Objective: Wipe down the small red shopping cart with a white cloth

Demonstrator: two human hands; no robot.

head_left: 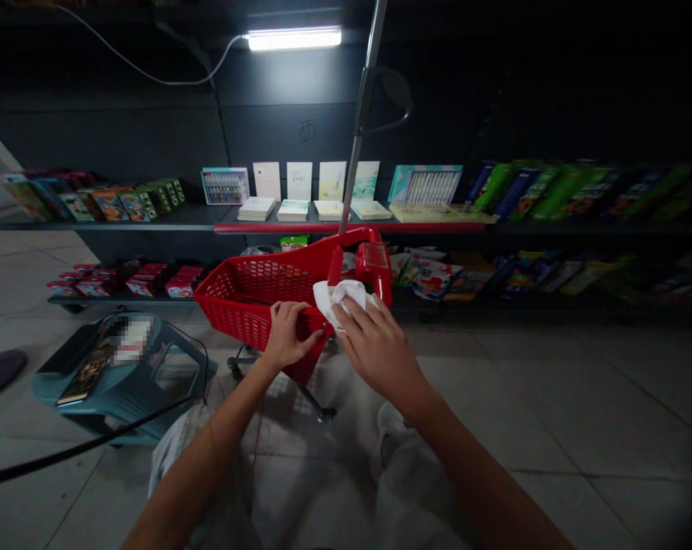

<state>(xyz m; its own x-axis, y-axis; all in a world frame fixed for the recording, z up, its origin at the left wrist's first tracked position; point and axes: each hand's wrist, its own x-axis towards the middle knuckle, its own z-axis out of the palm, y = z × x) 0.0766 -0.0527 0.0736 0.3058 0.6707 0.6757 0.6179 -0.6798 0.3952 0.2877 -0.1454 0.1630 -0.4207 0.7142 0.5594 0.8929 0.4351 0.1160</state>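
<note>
A small red shopping cart (240, 321) with a perforated basket stands on wheels in front of my knees. My left hand (289, 334) grips the near rim of its basket, thumb toward the corner. In my right hand (380, 344) is a crumpled white cloth (346, 296), pressed against the cart near the base of its handle. The red handle (383, 279) rises just beyond the cloth. My right palm and the cloth hide the part of the cart under them.
A blue-grey plastic stool (122, 397) at left bears a phone-like item and a blurred object. Behind the cart, a shelf (300, 225) holds books, boxes and snack bags. A metal pole (357, 145) rises behind the handle. A black cable (94, 443) crosses the lower left.
</note>
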